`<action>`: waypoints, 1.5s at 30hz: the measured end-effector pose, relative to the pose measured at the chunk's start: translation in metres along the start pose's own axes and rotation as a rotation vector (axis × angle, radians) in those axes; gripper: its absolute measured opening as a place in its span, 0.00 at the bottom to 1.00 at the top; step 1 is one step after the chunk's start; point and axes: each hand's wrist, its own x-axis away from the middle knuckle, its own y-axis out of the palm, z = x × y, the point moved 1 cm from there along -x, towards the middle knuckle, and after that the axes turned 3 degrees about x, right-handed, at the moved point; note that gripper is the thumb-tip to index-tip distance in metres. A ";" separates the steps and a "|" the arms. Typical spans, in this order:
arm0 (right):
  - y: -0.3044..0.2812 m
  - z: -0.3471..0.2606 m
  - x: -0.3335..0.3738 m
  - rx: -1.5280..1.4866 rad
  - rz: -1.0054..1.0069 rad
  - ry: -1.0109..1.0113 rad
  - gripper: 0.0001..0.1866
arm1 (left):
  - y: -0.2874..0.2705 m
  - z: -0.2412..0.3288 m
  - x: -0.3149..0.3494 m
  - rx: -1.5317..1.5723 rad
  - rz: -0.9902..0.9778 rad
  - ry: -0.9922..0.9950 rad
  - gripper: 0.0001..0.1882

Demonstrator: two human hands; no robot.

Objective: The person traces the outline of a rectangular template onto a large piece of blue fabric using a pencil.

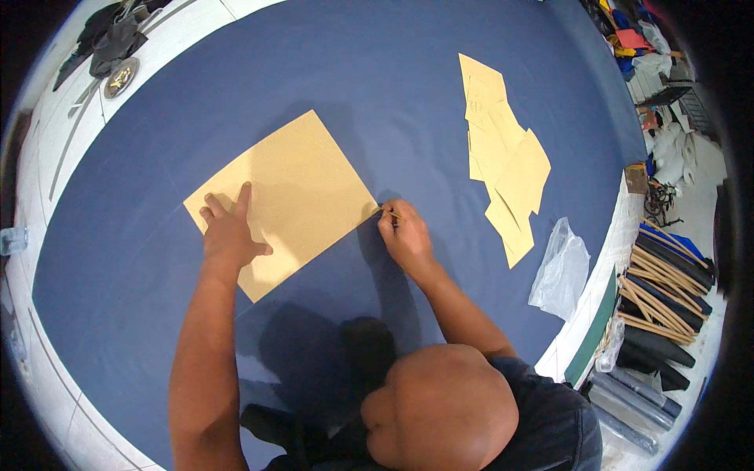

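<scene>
A tan rectangular sheet of card (302, 196) lies slantwise on dark blue fabric (377, 71). My left hand (229, 231) presses flat on the sheet's left part, its fingers spread. At the right corner of the card, my right hand (407, 235) is closed around a thin pencil-like stick (395, 215). The stick's tip meets the card's edge or the fabric right beside it; I cannot tell which. A shadow falls on the cloth below my right hand.
Several overlapping tan card pieces (503, 149) lie on the fabric to the right, with a crumpled clear plastic bag (561, 267) nearer me. Wooden sticks (664, 286) and dark rolls (640, 400) lie beyond the right edge. A round metal dish (122, 78) stands at the far left.
</scene>
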 end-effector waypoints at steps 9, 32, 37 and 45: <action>0.001 0.000 0.001 -0.032 0.011 0.048 0.08 | 0.000 -0.001 0.000 0.006 -0.003 -0.008 0.72; -0.001 0.015 -0.008 0.026 -0.161 -0.077 0.12 | 0.005 -0.005 -0.002 -0.003 0.044 0.021 0.71; -0.004 0.018 -0.011 0.035 -0.198 -0.135 0.12 | 0.002 -0.002 0.000 -0.016 0.030 0.009 0.71; -0.006 0.017 -0.010 0.047 -0.201 -0.135 0.11 | 0.001 -0.001 -0.001 0.002 0.011 0.006 0.71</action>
